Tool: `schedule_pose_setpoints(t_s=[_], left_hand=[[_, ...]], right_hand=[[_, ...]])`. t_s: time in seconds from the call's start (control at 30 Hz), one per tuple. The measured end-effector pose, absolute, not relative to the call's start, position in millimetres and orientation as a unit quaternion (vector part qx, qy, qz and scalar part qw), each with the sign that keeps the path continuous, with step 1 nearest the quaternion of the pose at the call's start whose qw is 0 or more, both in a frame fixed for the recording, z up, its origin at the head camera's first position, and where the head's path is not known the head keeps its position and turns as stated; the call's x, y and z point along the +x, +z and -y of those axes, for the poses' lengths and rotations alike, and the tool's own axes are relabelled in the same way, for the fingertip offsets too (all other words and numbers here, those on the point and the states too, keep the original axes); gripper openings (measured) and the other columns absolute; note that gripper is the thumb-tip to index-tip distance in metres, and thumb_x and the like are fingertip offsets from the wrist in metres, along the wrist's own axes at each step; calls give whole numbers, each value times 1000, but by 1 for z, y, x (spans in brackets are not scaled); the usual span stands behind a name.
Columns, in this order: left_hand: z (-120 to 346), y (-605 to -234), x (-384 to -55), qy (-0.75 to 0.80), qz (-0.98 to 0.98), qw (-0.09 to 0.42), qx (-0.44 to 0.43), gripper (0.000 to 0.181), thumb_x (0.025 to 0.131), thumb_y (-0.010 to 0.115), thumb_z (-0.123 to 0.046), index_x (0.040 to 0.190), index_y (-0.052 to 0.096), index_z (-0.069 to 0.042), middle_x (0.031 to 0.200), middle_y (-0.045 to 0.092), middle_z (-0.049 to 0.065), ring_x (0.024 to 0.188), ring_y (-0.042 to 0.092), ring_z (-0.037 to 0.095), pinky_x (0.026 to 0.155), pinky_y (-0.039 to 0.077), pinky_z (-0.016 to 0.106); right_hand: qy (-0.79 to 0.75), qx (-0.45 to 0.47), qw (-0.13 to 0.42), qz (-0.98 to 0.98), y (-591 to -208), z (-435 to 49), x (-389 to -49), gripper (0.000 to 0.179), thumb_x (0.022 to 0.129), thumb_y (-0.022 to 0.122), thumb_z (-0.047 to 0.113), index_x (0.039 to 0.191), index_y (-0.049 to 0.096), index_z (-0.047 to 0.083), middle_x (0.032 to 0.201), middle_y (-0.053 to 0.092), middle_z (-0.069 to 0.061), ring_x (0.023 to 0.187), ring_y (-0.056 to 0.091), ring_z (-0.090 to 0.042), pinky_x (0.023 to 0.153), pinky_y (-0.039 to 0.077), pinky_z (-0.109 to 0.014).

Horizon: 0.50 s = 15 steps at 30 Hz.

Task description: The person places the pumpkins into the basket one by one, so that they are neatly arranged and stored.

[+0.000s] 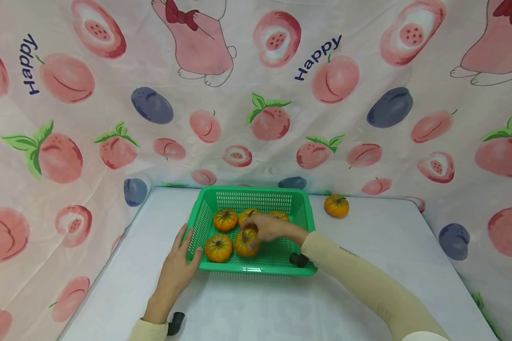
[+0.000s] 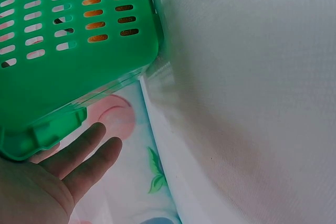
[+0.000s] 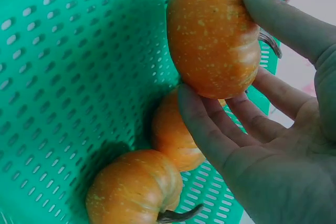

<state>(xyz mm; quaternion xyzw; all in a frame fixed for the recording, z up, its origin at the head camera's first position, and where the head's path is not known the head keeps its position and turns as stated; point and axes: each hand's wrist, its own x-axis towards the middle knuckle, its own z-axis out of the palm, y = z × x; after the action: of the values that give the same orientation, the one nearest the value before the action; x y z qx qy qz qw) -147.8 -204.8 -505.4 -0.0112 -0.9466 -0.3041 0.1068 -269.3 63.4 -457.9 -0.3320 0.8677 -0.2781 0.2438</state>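
A green plastic basket with slotted walls stands on the white-covered table. My right hand reaches into it and grips a small orange pumpkin between thumb and fingertips. In the right wrist view this pumpkin appears tilted, its stem towards the palm. Left of it in the basket lies another pumpkin, and several more, such as the back-left one, line the far side. At the basket's left rim rests my left hand, its fingers straight along the outside and the thumb near the front corner.
One pumpkin sits on the table outside the basket, at the back right. A fruit-printed cloth hangs behind the table and along both sides. A small black device shows beside the left wrist.
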Motion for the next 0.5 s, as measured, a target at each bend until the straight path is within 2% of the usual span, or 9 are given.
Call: schedule_pose_setpoints(t_s=[0.5], left_hand=[[205, -505, -147, -305, 946, 111, -12, 66, 98, 58, -29, 155, 31, -9, 164, 21, 9, 128, 52, 46, 94, 49, 59]], right_hand=[[-254, -340, 240, -873, -468, -63, -267, 64, 77, 85, 24, 134, 59, 10, 137, 57, -7, 127, 54, -26, 106, 46, -42]])
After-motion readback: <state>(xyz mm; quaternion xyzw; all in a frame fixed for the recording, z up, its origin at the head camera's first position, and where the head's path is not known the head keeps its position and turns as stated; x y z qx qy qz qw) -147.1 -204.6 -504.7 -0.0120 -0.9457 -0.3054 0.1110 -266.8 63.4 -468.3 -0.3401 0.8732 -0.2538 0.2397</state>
